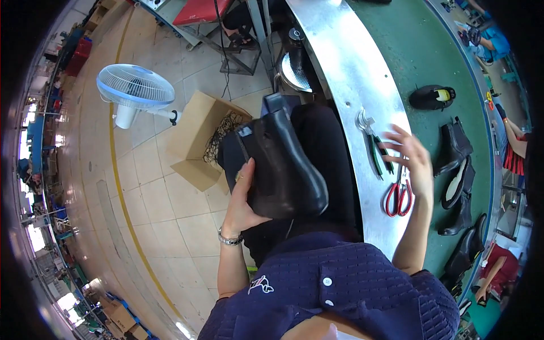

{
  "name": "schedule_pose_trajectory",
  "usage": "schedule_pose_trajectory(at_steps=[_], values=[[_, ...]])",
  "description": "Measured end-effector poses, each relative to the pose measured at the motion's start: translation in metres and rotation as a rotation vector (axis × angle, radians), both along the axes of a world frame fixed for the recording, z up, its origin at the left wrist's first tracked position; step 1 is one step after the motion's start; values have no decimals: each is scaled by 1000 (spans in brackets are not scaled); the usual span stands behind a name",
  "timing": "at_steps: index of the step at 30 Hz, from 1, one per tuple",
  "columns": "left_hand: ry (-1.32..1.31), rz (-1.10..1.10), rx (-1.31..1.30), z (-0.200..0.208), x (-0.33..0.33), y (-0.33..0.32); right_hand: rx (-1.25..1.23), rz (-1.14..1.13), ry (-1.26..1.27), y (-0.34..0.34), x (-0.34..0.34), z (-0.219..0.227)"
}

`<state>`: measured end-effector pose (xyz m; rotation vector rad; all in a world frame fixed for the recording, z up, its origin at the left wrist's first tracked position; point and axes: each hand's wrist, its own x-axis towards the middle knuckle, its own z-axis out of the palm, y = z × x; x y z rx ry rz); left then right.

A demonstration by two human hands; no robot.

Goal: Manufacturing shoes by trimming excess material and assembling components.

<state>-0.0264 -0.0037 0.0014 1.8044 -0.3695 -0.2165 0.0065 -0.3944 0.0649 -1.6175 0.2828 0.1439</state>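
**Black boot (pixel 289 170) gripped in the left hand (pixel 242 198), right hand (pixel 415 161) spread over the tools**

Through the head camera I look down on a pale tiled floor (pixel 153 198) and, to the right of the wearer's dark-clad thighs (pixel 326 141), a long bench. Its shiny metal top (pixel 340 62) has its near edge alongside the legs; past the far edge runs a green surface (pixel 396 39). Several pieces of black footwear (pixel 453 147) lie in a loose line near the far edge of the green; one black shoe (pixel 422 101), yellow inside, lies closer to the metal.

Left of the legs I see an open cardboard box (pixel 187 141) with a dark tangle (pixel 224 136) in it, and just beside it a white and blue fan (pixel 136 85).

The boot is over the thighs, off the bench's near edge, its loop pointing away from the wearer. The left hand is clamped on its left side, thumb low and fingers higher up. I cannot tell whether the boot rests on the lap.

The right hand is blurred, its fingers apart above the metal top. Under and beside them lie green-handled pliers (pixel 372 140); I can't tell whether any fingertip touches. Red-handled scissors (pixel 398 192) lie nearer the wearer. Smallest, I make out a metal-banded watch (pixel 229 238) on the left wrist.
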Motion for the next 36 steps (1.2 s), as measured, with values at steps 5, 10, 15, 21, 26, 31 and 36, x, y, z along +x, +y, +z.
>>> schedule_pose_trajectory(at_steps=[5, 10, 15, 21, 26, 31, 36], values=[[-230, 37, 341, 12, 7, -19, -376, 922, 91, 104, 40, 47], [159, 25, -133, 19, 22, -24, -326, 998, -64, 96, 36, 26], [203, 177, -117, 13, 36, -38, -405, 895, 76, 112, 27, 30], [192, 161, -211, 8, 51, -36, -658, 744, 87, 130, 28, 43], [360, 124, -379, 14, 62, -12, -791, 763, -50, 151, 37, 55], [452, 147, -699, 23, 54, 36, -327, 855, -569, 191, 16, 65], [-35, 419, -484, 66, 14, 55, -339, 818, -780, 216, 18, 47]])
